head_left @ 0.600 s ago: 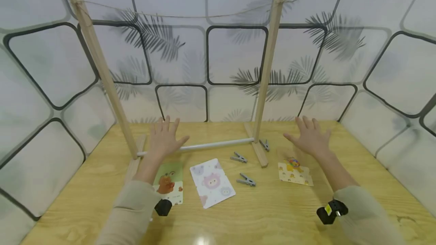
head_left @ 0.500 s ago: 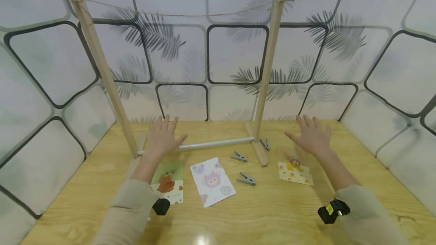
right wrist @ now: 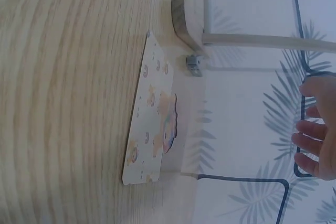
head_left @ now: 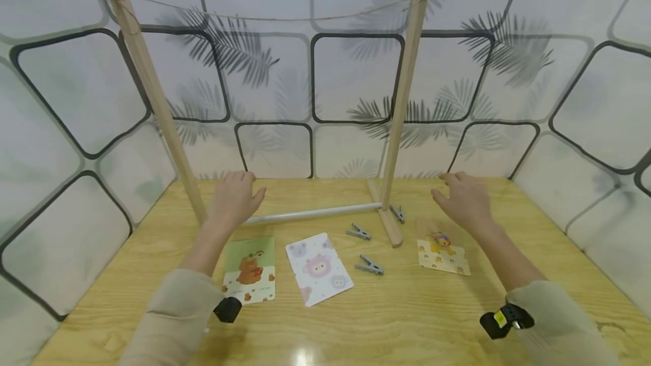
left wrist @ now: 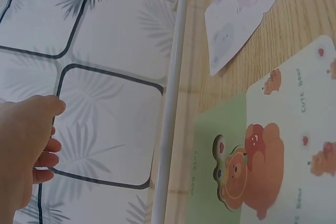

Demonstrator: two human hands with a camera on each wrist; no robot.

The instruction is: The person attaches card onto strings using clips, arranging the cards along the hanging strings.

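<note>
My left hand (head_left: 233,199) hovers above the left foot of a wooden frame, holding nothing, fingers loosely bent. My right hand (head_left: 464,201) is raised over the table's right side, also holding nothing, its fingers loosely curled. Below the left hand lies a green and white bear card (head_left: 249,270). Beside it is a white card with pastel animal faces (head_left: 319,269). A yellow-patterned card (head_left: 443,254) lies nearest the right hand. Grey clothespins lie about: one far (head_left: 398,213), one in the middle (head_left: 359,232) and one closer (head_left: 369,265).
Two wooden posts, left (head_left: 157,100) and right (head_left: 404,95), stand on the wooden table (head_left: 376,321), joined low down by a white rod (head_left: 315,213). Twine (head_left: 274,19) sags between their tops. A patterned curtain (head_left: 356,78) hangs behind and at the sides.
Both hands' fingers have gone from spread and straight to loosely bent. The left hand has shifted slightly left, uncovering more of the bear card. Cards and clothespins stay put.
</note>
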